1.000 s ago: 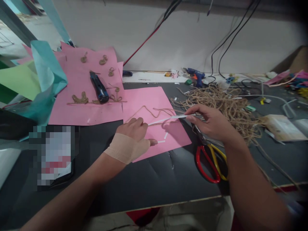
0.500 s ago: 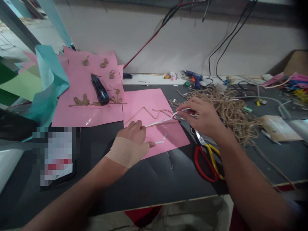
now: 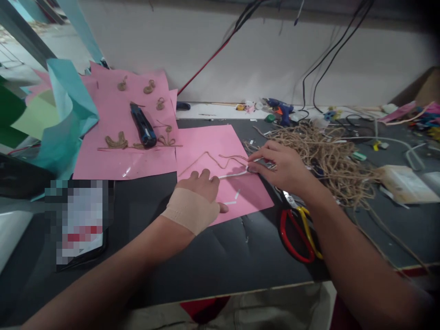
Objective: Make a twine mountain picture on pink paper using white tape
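Note:
My left hand (image 3: pixel 197 199), with a tan bandage round it, lies on the pink sheet (image 3: pixel 209 137). Its thumb is spread, and its fingertips press on one end of a thin white strip (image 3: pixel 235 174). The strip runs right to my right hand (image 3: pixel 277 162), whose thumb and fingers pinch it over the sheet's right edge. Behind the strip a bent piece of twine (image 3: pixel 215 160) rests on the paper. Short white pieces (image 3: pixel 231 203) lie near my left thumb. Scissors (image 3: pixel 295 233) with red and yellow handles are partly under my right forearm.
A heap of twine (image 3: pixel 319 151) spreads to the right. Another pink sheet (image 3: pixel 113 114) bears twine shapes and a dark utility knife (image 3: pixel 142 126). A blue glue gun (image 3: pixel 282 110) is by the wall. A phone-like object (image 3: pixel 82 224), blurred out, lies left.
My left hand has slid slightly right along the strip. The loop in the strip near my right fingers has closed up. My right hand has barely moved.

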`<state>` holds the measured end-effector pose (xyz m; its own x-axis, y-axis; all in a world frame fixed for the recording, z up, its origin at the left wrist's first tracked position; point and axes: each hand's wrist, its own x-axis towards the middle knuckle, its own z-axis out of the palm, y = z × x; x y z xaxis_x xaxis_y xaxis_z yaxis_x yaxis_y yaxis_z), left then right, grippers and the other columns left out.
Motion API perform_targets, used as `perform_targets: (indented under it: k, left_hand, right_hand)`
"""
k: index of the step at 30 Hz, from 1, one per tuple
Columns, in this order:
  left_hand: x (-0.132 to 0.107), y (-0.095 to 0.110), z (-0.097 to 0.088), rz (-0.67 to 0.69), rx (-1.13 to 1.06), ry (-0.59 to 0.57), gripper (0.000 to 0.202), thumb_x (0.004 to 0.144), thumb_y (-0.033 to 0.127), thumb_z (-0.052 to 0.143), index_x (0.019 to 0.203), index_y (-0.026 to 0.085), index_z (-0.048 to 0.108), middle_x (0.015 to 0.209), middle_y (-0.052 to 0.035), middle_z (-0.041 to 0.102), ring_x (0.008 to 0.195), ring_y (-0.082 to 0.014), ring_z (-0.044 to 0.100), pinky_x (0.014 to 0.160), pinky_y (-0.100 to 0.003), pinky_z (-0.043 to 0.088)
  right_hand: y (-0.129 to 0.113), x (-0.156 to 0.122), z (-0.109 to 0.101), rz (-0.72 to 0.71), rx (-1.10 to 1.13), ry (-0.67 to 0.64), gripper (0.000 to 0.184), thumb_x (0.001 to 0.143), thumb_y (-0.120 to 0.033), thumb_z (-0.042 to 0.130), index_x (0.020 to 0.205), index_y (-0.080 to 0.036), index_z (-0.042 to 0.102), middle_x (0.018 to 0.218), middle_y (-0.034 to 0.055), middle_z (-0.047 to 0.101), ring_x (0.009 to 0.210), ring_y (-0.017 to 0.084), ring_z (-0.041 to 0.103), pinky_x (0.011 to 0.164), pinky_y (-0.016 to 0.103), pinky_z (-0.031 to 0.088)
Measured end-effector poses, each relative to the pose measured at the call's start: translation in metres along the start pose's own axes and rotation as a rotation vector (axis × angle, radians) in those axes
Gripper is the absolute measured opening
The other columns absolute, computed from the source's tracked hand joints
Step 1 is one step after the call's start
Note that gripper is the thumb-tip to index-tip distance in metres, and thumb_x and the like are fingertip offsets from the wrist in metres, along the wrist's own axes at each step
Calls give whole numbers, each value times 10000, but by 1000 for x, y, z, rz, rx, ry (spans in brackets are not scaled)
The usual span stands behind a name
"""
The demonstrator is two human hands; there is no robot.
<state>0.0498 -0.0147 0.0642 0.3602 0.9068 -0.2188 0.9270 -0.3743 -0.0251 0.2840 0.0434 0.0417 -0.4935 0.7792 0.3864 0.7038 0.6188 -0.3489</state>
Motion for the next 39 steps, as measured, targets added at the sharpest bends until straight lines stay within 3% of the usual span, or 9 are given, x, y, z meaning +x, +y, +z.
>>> perform_targets:
  k: [10,14,20,25,30,39]
  left_hand:
    - [23,5,-23,65,-41,-155,508,816,566,621,1125,169,695,1098,-150,673,1012,-332,640,790,-406,508]
    - [32,3,-28,108,-86,-135,475,847,553,574,1066,154,708,1088,-151,699,1001,-319,648,770,-390,509]
    - [41,-5,-12,154,-154,-25,392,840,509,568,1084,234,704,1102,-103,695,1036,-301,622,787,-389,501]
    - [48,-6,3,228,-201,67,399,830,497,574,1147,285,693,1135,-85,648,1032,-289,599,780,-378,499]
    - [50,-6,1,228,-225,32,394,836,526,552,1086,278,728,1116,-86,638,1020,-282,590,762,-365,496]
    - [53,-6,5,290,-208,65,411,826,514,588,1108,237,701,1131,-97,641,1064,-290,577,853,-395,484]
  right_hand:
    - [10,-10,10,265,123,121,337,820,-477,703,1020,-208,668,799,32,643,682,180,563,646,317,439]
    - [12,-11,14,320,139,158,381,792,-511,715,1010,-204,655,738,11,603,652,171,548,618,303,418]
    - [15,-11,18,375,175,222,444,742,-544,745,1000,-208,614,717,-12,552,626,159,520,591,294,404]
    - [16,-11,23,430,220,259,445,712,-578,761,824,-222,518,653,-35,490,569,135,449,538,280,365]
    - [16,-12,24,477,209,274,498,780,-614,689,681,-233,386,563,-54,404,509,115,365,510,278,312]
    - [9,-11,20,426,64,282,472,787,-574,696,672,-232,392,580,-38,430,532,128,385,543,292,311]
